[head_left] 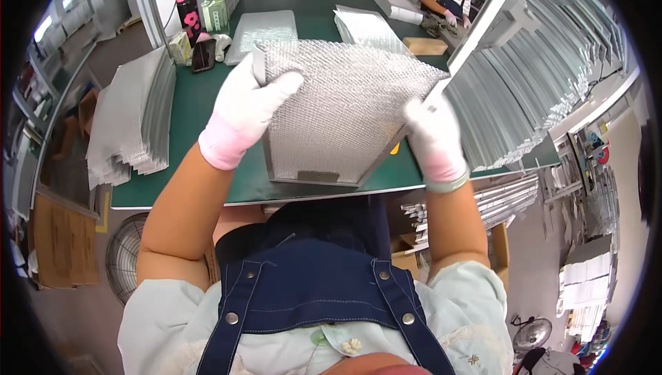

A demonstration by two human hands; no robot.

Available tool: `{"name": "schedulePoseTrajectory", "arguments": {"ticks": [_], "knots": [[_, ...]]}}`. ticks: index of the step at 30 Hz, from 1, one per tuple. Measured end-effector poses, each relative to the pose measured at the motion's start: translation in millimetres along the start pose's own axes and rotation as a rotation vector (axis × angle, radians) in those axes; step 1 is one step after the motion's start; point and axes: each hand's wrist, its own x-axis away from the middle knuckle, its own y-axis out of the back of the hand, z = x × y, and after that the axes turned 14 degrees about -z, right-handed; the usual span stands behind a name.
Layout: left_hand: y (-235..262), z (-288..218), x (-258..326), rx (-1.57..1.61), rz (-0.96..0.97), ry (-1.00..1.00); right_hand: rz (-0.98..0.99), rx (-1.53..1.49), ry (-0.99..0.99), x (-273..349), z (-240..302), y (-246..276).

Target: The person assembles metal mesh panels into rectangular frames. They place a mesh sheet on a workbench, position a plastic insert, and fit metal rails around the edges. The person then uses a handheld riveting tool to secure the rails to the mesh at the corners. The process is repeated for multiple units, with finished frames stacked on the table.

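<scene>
Navy apron bib (317, 289) is nearest, below the metal mesh panel (338, 113). This panel is upright over the near side of the green counter (155, 192). It looks light, with thin mesh which may bend easily; the framed edges should be firmer to hold. Left grip (245, 103) holds its upper left edge; right grip (436, 134), blurred, pinches its right edge, so the panel lies between both.

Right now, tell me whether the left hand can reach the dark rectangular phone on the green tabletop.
Probably yes: nothing visible blocks the phone, but the white-gloved left hand would first need to release the silver mesh panel.
</scene>
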Motion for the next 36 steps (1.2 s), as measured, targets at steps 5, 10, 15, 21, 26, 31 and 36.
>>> {"name": "schedulePoseTrajectory", "arguments": {"ticks": [5,10,15,21,26,31,36], "knots": [[-2,6,-4,0.041,0.049,0.01,-0.138,-0.004,0.284,-19,3,4],[-1,14,-12,-0.003,0.048,-0.032,-0.293,-0.059,0.425,-24,-3,-14],[0,17,-13,0.025,0.022,-0.041,-0.095,0.111,0.577,-29,17,-14],[-3,14,-12,0.044,0.038,-0.035,0.225,0.863,0.746,-49,66,4],[-4,9,-14,0.107,0.083,-0.002,0.174,0.649,0.526,-53,68,-14],[-5,8,-9,-0.055,0.021,-0.072,0.317,0.669,0.393,-55,77,-8],[-18,-28,28,-0.097,-0.03,-0.061,0.333,0.621,0.393,-17,109,-5]]}}
